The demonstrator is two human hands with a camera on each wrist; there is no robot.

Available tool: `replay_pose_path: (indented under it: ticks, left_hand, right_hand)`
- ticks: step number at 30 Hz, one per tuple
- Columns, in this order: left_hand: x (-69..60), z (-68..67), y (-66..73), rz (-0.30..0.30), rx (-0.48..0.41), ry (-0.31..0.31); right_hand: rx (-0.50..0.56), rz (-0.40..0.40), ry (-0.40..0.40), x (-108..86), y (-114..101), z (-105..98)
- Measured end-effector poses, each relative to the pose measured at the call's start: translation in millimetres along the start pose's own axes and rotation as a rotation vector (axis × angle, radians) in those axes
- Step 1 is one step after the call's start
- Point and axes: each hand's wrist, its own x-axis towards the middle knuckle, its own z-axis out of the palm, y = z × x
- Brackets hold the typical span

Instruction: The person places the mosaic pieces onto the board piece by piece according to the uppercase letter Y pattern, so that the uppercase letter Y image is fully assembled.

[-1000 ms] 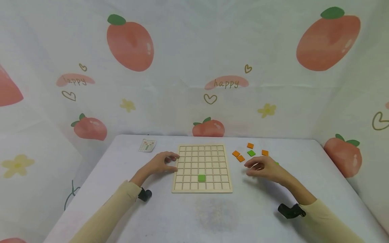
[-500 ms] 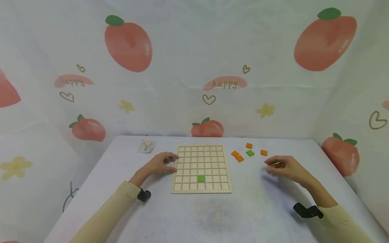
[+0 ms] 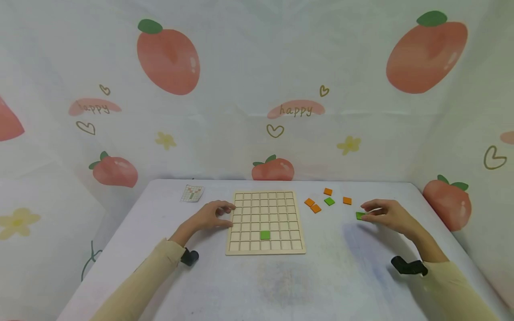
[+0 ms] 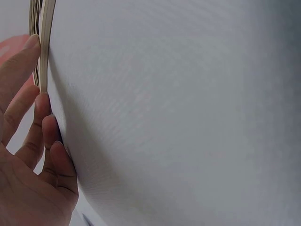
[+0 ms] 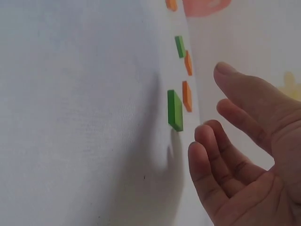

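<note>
A wooden grid board (image 3: 242, 245) lies mid-table with one green tile (image 3: 265, 235) in a cell of its second row from the front. My left hand (image 3: 209, 216) rests its fingertips and thumb on the board's left edge; in the left wrist view, the fingers (image 4: 41, 101) touch the board's side (image 4: 45, 47). To the right, my right hand (image 3: 391, 216) hovers over a green tile (image 3: 359, 216), thumb and fingers apart. In the right wrist view this green tile (image 5: 175, 110) stands clear of the right hand (image 5: 249, 155), which holds nothing.
Several orange tiles (image 3: 328, 191) and another green tile (image 3: 329, 201) lie right of the board, towards the back. A small patterned card (image 3: 192, 193) sits at the back left. A printed cloth hangs behind the table.
My right hand has moved to the right, away from the board, uncovering the green tile at the far right. The left hand has stayed at the board's edge.
</note>
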Motion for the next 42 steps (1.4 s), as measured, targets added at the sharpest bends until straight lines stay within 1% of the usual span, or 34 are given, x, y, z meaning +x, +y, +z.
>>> replay_pose_path:
  ticks: [4, 9, 13, 19, 24, 28, 38, 42]
  left_hand:
    - [0.9, -0.4, 0.1, 0.006, 0.001, -0.003]
    - [0.6, -2.4, 1.6, 0.025, -0.005, -0.006]
    - [0.3, -4.0, 2.3, 0.047, -0.007, -0.005]
    - [0.0, -5.7, 1.9, 0.032, -0.009, -0.009]
    - [0.6, -5.4, 1.0, 0.032, -0.003, -0.012]
    - [0.8, -4.7, 1.4, 0.028, -0.005, -0.015]
    - [-0.5, -3.2, 1.4, 0.032, -0.01, -0.017]
    - [-0.7, -3.5, 2.4, 0.034, -0.008, -0.019]
  right_hand:
    - [-0.016, -0.018, -0.022, 5.6, 4.6, -1.5]
    - [-0.066, 0.003, -0.053, 12.5, 9.8, -0.7]
    - [-0.095, 0.017, -0.051, 17.4, 11.9, 1.5]
    - [-0.116, 0.029, -0.037, 23.0, 11.3, 6.6]
    - [-0.133, 0.015, -0.036, 25.9, 14.7, 8.5]
    - [-0.137, -0.006, -0.033, 25.9, 15.1, 9.4]
    - [-0.093, 0.035, -0.05, 24.1, 12.4, 11.9]
    - [-0.057, 0.019, -0.052, 22.8, 11.0, 13.6]
